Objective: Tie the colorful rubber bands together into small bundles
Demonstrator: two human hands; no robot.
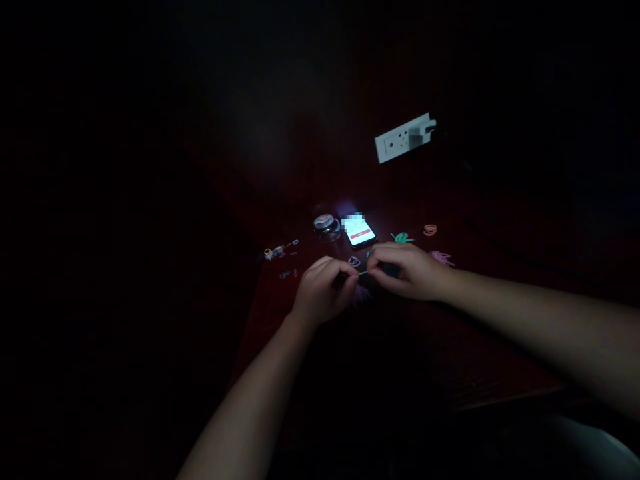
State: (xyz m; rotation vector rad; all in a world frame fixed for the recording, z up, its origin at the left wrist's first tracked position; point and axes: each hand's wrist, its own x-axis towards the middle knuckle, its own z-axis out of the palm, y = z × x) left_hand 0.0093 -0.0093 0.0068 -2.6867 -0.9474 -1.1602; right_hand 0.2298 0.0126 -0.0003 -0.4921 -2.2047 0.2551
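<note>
My left hand (pixel 325 288) and my right hand (pixel 407 270) meet near the middle of the dark red table (pixel 480 333). A short, thin, pale strand (pixel 363 273) runs between their fingertips, one end pinched in each hand. Just beyond the fingers lies a small purple loop (pixel 354 261). Below the gap between the hands is a pile of purple pieces (pixel 361 295). Pink pieces (pixel 442 257) lie behind my right wrist, with a green bundle (pixel 401 237) and orange loops (pixel 430 230) farther back.
Beyond the hands, a lit phone (pixel 359 230) lies beside a lidded clear jar (pixel 327 227). Small coloured loops (pixel 275 253) are scattered at the left table edge. A white socket strip (pixel 404 138) with a plug is at the back.
</note>
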